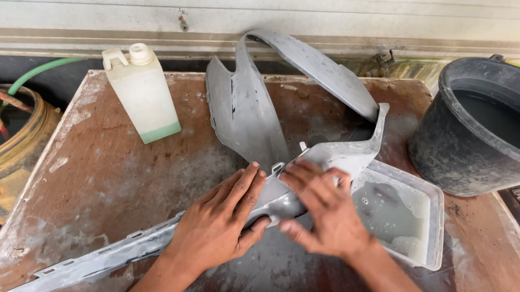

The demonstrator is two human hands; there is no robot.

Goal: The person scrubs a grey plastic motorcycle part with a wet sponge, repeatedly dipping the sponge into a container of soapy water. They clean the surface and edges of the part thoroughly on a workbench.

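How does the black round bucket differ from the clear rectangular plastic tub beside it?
The black round bucket is opaque, tall and deep; the clear rectangular plastic tub is see-through, low and shallow. The bucket stands at the wet brown table's far right corner, apart from both hands; the tub sits right beside the right hand, under the grey plastic panel's end. Both hold liquid; the tub's looks cloudy.

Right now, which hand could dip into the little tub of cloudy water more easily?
The right hand, I think. It rests on the grey plastic panel right beside the tub, while the left hand lies farther over, on the far side of the right hand from the tub.
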